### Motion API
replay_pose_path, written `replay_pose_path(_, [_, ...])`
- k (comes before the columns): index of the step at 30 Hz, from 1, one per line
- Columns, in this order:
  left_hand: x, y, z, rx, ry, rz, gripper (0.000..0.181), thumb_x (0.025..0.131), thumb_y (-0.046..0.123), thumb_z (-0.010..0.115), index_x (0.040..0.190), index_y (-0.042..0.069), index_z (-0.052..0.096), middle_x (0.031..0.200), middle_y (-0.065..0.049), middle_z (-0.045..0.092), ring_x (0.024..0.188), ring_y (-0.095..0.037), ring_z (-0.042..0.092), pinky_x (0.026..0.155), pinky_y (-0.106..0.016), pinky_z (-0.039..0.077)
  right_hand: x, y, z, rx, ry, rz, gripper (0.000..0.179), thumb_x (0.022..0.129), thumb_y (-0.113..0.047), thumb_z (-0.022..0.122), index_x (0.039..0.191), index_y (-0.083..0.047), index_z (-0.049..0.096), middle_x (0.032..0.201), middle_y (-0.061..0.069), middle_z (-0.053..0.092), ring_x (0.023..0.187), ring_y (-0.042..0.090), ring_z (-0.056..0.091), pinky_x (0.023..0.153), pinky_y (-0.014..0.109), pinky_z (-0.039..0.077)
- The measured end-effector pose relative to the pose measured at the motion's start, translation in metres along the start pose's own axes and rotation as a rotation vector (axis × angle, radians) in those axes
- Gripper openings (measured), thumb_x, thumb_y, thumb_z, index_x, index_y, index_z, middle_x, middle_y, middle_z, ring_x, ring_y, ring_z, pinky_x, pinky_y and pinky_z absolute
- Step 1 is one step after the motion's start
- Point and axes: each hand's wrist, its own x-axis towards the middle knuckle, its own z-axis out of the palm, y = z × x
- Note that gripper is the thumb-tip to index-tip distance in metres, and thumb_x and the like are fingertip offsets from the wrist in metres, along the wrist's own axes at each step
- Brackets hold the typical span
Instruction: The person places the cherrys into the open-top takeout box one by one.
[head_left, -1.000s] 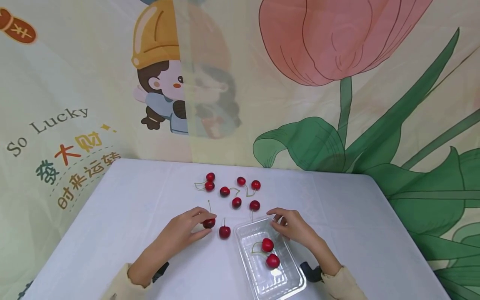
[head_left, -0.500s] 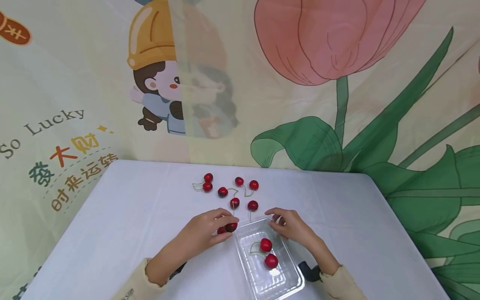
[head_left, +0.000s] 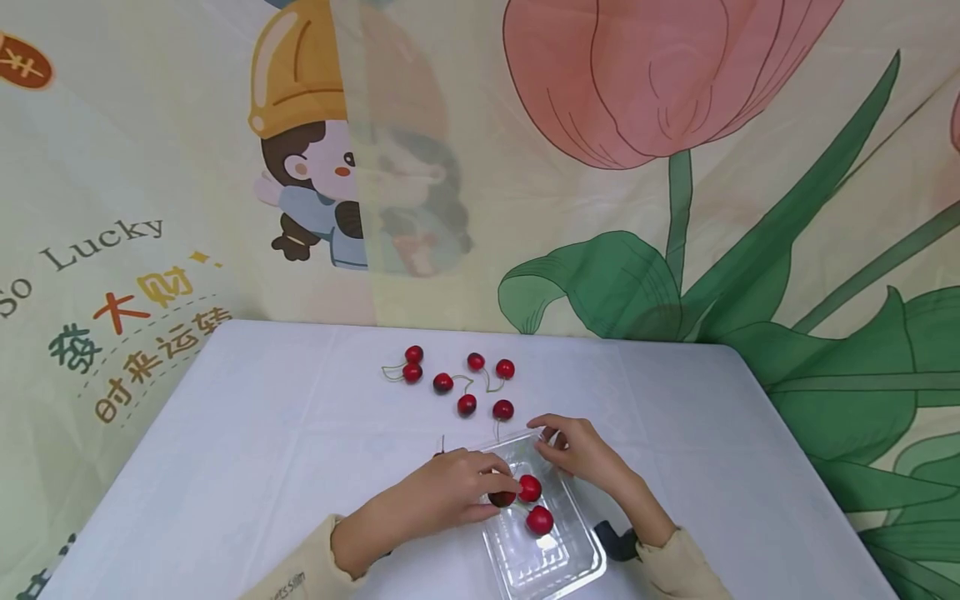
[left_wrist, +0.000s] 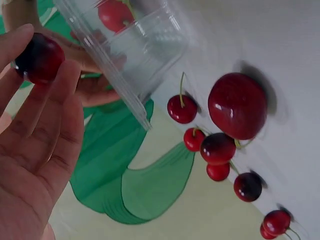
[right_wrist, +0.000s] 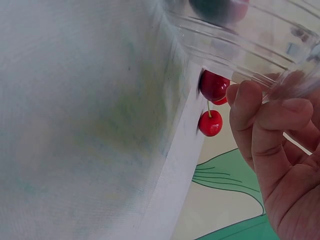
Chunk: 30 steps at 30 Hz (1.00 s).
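My left hand [head_left: 453,492] is over the left side of a clear plastic box [head_left: 558,575], fingertips pinching a dark red cherry [left_wrist: 40,57]. In the head view the fingers partly cover this cherry. Two bright red cherries, one nearer the far end [head_left: 529,488] and one just in front of it [head_left: 539,521], lie inside the box. My right hand [head_left: 581,450] grips the box at its far right corner, with curled fingers [right_wrist: 272,135] at the rim in the right wrist view. Behind the left hand, a single cherry [left_wrist: 237,106] rests on the table, mostly hidden in the head view.
Several stemmed cherries lie beyond the box on the white-covered table [head_left: 300,433], among them a pair [head_left: 412,372] at the left and one cherry [head_left: 503,410] close to the box's far edge. A printed cloth [head_left: 450,300] hangs along the table's back edge.
My left hand has carried its cherry rightward, past the single cherry on the table, to over the box. The right hand has kept its grip on the box corner.
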Motion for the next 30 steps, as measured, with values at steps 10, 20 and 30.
replay_pose_path(10, [0.02, 0.007, 0.01, 0.096, -0.152, 0.044, 0.027, 0.086, 0.026, 0.076, 0.112, 0.021, 0.071, 0.104, 0.007, 0.07, 0.091, -0.004, 0.064, 0.08, -0.017, 0.048, 0.001, 0.003, 0.001, 0.006, -0.004, -0.025, 0.029, 0.09, -0.005, 0.067, 0.119, -0.006, 0.065, 0.086, 0.004, 0.064, 0.057, 0.01, 0.051, 0.046, 0.02, 0.047])
replay_pose_path(20, [0.026, 0.013, 0.025, 0.195, -0.206, -0.023, 0.027, 0.081, 0.027, 0.08, 0.108, 0.028, 0.073, 0.099, 0.014, 0.07, 0.082, -0.001, 0.063, 0.069, -0.016, 0.043, -0.001, 0.002, 0.0, 0.015, -0.007, -0.039, 0.03, 0.09, -0.004, 0.067, 0.119, -0.003, 0.064, 0.085, 0.004, 0.063, 0.057, 0.009, 0.051, 0.047, 0.02, 0.048])
replay_pose_path(30, [0.03, 0.012, 0.034, 0.272, -0.227, -0.024, 0.03, 0.081, 0.032, 0.08, 0.109, 0.029, 0.072, 0.097, 0.014, 0.069, 0.078, -0.001, 0.064, 0.064, -0.016, 0.042, -0.001, 0.003, 0.0, 0.015, -0.008, -0.045, 0.03, 0.089, -0.005, 0.067, 0.119, -0.003, 0.064, 0.085, 0.004, 0.063, 0.056, 0.008, 0.051, 0.046, 0.02, 0.047])
